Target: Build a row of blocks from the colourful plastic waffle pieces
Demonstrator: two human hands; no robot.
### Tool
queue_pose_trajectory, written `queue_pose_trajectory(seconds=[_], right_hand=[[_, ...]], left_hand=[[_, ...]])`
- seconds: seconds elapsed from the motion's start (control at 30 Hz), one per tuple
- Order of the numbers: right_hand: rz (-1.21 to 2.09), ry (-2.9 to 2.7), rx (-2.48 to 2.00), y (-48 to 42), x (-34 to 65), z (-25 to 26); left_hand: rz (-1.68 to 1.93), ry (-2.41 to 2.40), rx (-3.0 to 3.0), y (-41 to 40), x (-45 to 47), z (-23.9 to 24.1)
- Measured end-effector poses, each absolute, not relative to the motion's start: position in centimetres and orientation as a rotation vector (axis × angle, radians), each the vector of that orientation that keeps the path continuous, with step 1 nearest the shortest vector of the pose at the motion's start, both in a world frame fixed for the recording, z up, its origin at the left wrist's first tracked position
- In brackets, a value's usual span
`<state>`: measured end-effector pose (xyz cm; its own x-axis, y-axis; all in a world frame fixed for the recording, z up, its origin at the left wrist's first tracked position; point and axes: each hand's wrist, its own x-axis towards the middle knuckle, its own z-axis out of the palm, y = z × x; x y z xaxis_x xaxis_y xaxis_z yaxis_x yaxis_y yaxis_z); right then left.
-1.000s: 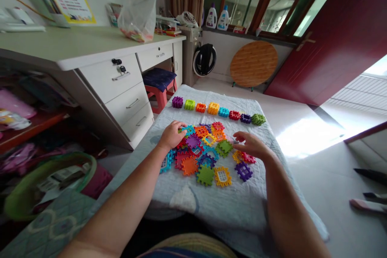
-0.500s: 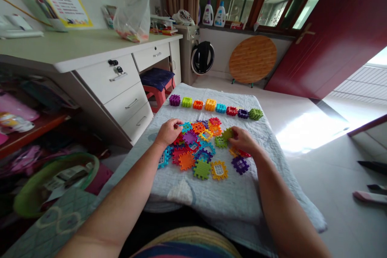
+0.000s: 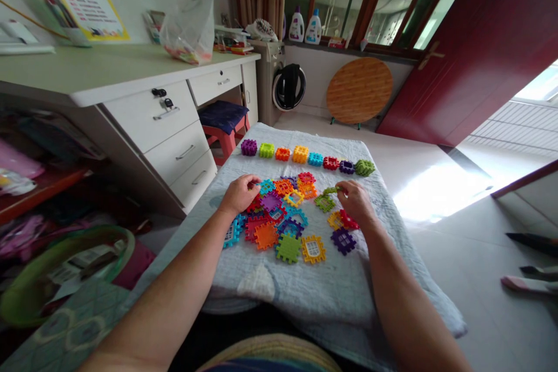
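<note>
My left hand (image 3: 241,194) is closed in a pinch at the edge of a light blue interlocking plastic tile (image 3: 267,187) on the left of a loose pile. My right hand (image 3: 356,200) pinches a green tile (image 3: 331,190), seen nearly edge-on. Just below it lies another green tile (image 3: 325,203); whether the two touch, I cannot tell. The pile holds a purple tile (image 3: 271,201), an orange tile (image 3: 266,235) and several others. Beneath my right hand are a red tile (image 3: 349,220), partly hidden, and a dark purple tile (image 3: 343,240).
Behind the pile, a row of small assembled cubes runs from a purple cube (image 3: 249,147) to a rounder green one (image 3: 364,168). A pale cloth (image 3: 314,290) covers the table. A white desk (image 3: 157,128) stands at the left, with a red stool (image 3: 226,139) beside it.
The green tile in my right hand has turned from showing its face to nearly edge-on. My left hand stays at the light blue tile. The view has shifted slightly.
</note>
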<state>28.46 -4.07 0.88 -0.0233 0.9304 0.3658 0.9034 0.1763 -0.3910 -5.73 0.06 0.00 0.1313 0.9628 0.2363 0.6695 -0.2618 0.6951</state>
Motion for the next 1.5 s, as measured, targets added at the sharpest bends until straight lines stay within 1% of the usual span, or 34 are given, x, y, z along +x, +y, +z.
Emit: queue_pose_trajectory(seconds=[0.13, 0.3, 0.47, 0.7, 0.87, 1.13, 1.2, 1.33, 1.5], right_hand=[[0.152, -2.079, -1.799, -4.1, 28.6, 0.5], [0.245, -2.096, -1.823, -4.4, 28.1, 1.0], [0.357, -2.095, -1.772, -4.6, 27.8, 1.2], [0.381, -2.03, -1.599, -4.3, 28.3, 0.0], [0.292, -1.935, -1.538, -3.9, 29.1, -0.7], [0.051, -1.822, -1.754, -4.0, 29.4, -0.6], [0.072, -1.866, -1.746, -4.2, 29.1, 0.0], [0.235, -2.163, -1.647, -4.7, 27.8, 1.0], [0.203, -2.315, -1.672, -4.9, 26.8, 1.1]], left_hand=[[0.938, 1.557, 1.995, 0.1, -5.8, -0.1], [0.924, 1.564, 2.012, 0.1, -5.7, -0.1], [0.93, 1.555, 2.009, 0.1, -5.7, -0.1], [0.922, 1.552, 2.0, 0.3, -5.9, -0.4], [0.927, 1.543, 1.998, 0.3, -5.8, -0.5], [0.926, 1.548, 2.0, 0.3, -5.8, -0.5], [0.925, 1.55, 2.002, 0.3, -5.9, -0.5], [0.932, 1.54, 1.998, 0.4, -5.9, -0.5], [0.938, 1.53, 1.992, 0.4, -5.9, -0.6]])
